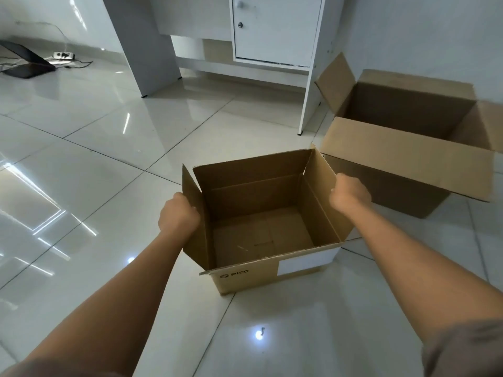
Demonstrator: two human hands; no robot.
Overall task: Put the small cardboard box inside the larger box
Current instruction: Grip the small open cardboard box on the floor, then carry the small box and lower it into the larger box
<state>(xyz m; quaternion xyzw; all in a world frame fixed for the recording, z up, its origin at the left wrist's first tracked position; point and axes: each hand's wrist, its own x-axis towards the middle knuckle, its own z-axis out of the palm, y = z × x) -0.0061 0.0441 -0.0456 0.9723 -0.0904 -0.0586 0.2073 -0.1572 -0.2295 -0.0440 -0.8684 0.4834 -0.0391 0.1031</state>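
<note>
On a glossy white tiled floor (114, 148), a person grips an open small cardboard box (261, 232) with both bare hands. Far to the left of that box, against the wall, a dark folded stand (25, 62) lies beside a white power strip (64, 55) with trailing cables. Nearer, the left hand (178, 214) is closed around the upright left flap of the small box, fingers curled over the flap's edge. The box sits open-topped with nothing visible inside; its near wall carries the printed word "PICO" and a blank white label (309, 259). Whether its base touches the tiles or is just lifted cannot be told. Behind the small box stands a white cabinet (275, 31) with a closed door, a knob and a lock, set on thin panel legs. The right hand (349, 194) is clenched on the small box's right flap, holding it from the outside. To the right of the small box and slightly behind it, almost touching its far right corner, the larger box (402, 148) rests on the floor with all flaps spread open, its near flap folded outward toward the small box. The small box is outside the larger one. A grey-brown sleeve (462, 349) shows at the right arm's lower edge.
</note>
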